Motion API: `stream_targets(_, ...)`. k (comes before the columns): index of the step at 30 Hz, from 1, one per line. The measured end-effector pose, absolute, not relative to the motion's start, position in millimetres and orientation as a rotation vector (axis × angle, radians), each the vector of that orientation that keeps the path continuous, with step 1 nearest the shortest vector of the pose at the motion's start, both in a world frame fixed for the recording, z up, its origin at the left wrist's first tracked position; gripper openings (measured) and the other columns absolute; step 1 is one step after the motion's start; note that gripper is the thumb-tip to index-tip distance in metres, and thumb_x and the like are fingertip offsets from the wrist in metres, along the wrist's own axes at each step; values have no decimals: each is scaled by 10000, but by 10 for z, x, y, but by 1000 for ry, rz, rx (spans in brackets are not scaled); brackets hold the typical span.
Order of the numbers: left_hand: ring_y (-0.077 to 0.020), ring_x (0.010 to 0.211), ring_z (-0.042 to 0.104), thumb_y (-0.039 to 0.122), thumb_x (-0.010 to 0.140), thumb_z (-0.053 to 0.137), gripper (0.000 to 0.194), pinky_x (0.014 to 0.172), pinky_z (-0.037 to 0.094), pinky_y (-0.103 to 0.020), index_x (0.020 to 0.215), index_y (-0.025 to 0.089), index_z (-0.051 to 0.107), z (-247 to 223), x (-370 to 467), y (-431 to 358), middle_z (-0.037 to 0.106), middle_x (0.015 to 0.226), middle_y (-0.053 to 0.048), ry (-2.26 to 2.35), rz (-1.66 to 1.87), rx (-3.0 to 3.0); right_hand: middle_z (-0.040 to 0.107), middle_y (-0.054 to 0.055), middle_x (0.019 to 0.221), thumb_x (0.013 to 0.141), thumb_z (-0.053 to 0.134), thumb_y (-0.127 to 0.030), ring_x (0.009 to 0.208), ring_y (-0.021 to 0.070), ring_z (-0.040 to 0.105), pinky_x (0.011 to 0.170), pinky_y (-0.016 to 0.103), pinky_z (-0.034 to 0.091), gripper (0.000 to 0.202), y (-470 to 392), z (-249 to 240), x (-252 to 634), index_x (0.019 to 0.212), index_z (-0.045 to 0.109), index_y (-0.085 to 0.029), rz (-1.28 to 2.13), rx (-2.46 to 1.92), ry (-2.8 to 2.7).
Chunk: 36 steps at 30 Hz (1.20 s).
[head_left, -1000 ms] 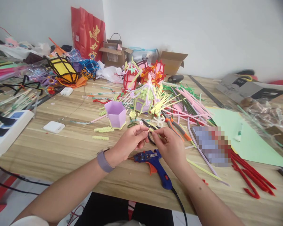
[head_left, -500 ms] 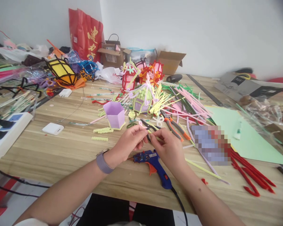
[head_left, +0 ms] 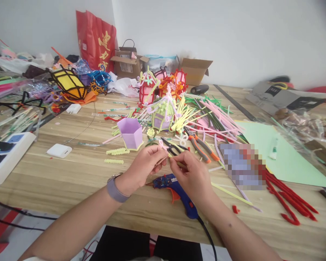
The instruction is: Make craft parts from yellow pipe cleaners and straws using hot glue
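Observation:
Fingertip to fingertip, my left hand (head_left: 146,165) and my right hand (head_left: 192,174) pinch a short, mostly hidden length of yellow-green pipe cleaner (head_left: 170,155). Something thin like a stick seems to run along it, too covered to be sure. Just below my hands lies a blue hot glue gun (head_left: 179,192) with an orange trigger. Black-bladed scissors (head_left: 174,146) are right behind my fingertips. Left of them stands a purple six-sided paper cup shape (head_left: 132,132) with a yellow-green base edge, beside coiled yellow-green strips (head_left: 114,161).
Behind are a finished green-and-purple lantern (head_left: 163,114) and loose pipe cleaners (head_left: 220,116). Orange-handled pliers (head_left: 199,146) lie to the right, near a green sheet (head_left: 288,156) and red pipe cleaners (head_left: 290,201). A power strip (head_left: 13,156) sits at left.
My fingertips have shifted slightly against each other, and less of the yellow-green pipe cleaner shows between them. The view has moved a little; the things on the table stay put.

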State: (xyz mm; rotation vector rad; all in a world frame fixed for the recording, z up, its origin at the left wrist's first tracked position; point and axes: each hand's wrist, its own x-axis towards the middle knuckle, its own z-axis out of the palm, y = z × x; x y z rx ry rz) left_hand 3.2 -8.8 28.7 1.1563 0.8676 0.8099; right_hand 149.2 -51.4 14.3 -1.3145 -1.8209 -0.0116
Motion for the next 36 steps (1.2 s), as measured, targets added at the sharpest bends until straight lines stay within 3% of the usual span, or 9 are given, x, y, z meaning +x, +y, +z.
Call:
stream_targets(12,-34,389,327,353,691,648,240,353,153,-168,643,175,494,305,-101,5,474,511,51,693,568,966,552,-23,651,873,547,-177,532,94,479,453,203,345,126,-551,206,1505,751,558,-205,248,-1231,-1813)
stream_targets(19,-19,346,312,340,623,686,277,334,145,-158,579,169,473,362,-163,51,487,471,48,727,389,1000,584,4,680,878,557,-201,580,107,526,487,208,388,125,-546,225,1540,766,612,-190,394,-1176,-1834)
stream_targets(24,-32,399,401,385,672,708,297,361,201,-157,615,150,536,392,-191,63,559,554,15,762,457,1064,605,7,679,880,576,-240,606,123,549,533,230,417,130,-488,182,1580,774,634,-192,477,-1197,-1813)
stream_targets(30,-69,447,470,504,791,590,367,378,268,-172,715,147,626,441,-179,32,629,613,-25,733,649,1173,606,4,693,891,581,-300,610,125,546,541,237,430,148,-462,113,1584,796,639,-203,493,-1203,-1733)
stream_targets(36,-64,453,479,362,868,514,236,397,291,-164,839,156,623,391,-169,13,623,609,-2,780,710,1281,621,8,684,870,593,-291,603,129,556,538,242,447,137,-466,123,1571,777,631,-199,473,-1215,-1706)
